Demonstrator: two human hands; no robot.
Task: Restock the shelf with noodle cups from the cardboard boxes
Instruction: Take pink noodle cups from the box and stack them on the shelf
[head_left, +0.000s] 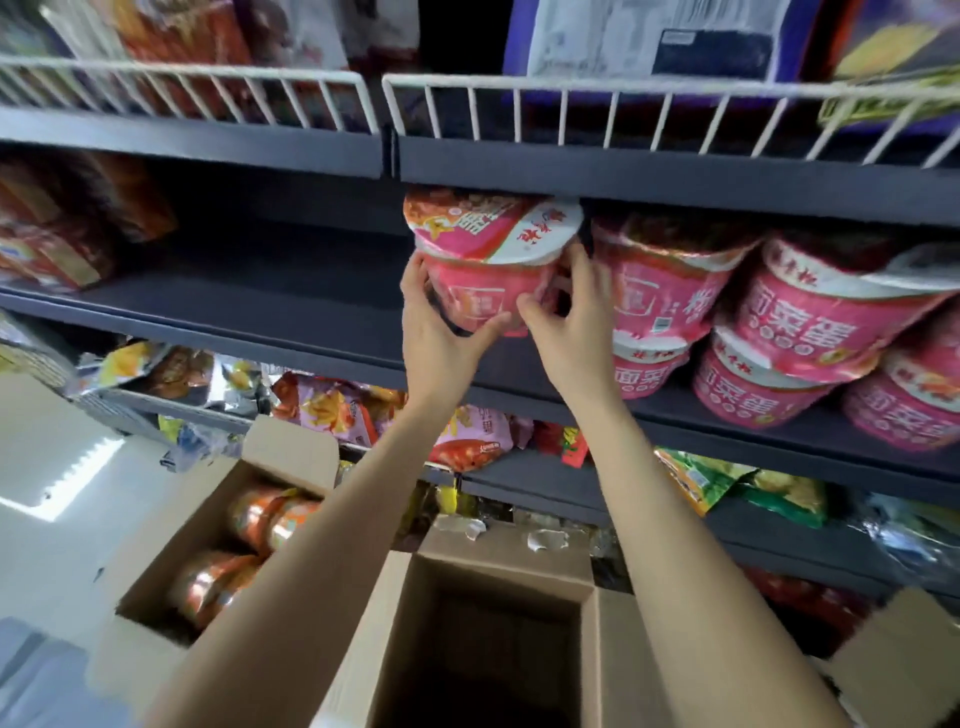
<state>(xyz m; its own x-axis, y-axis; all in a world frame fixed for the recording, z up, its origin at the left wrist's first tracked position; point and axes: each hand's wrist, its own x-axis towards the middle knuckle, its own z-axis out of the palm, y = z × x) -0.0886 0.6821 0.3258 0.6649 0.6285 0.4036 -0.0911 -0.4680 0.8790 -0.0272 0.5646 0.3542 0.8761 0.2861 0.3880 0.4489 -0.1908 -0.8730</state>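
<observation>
A pink noodle cup (485, 270) with a red and white lid sits tilted over the front of the dark shelf board (291, 312), just under the shelf above. My left hand (439, 332) grips its left side and bottom edge. My right hand (574, 325) grips its right side, fingers curled round it. Right of it, several pink noodle cups (810, 332) stand stacked two high on the same shelf. Below me an open cardboard box (498, 649) shows a dark inside. A second open box (208, 566) at lower left holds orange noodle cups (260, 519).
The shelf above has a white wire rail (623, 114) with packaged goods behind it. Red packets (57, 244) lie at the far left of the cup shelf. Snack bags (337, 410) fill the lower shelves. White floor (57, 467) shows at left.
</observation>
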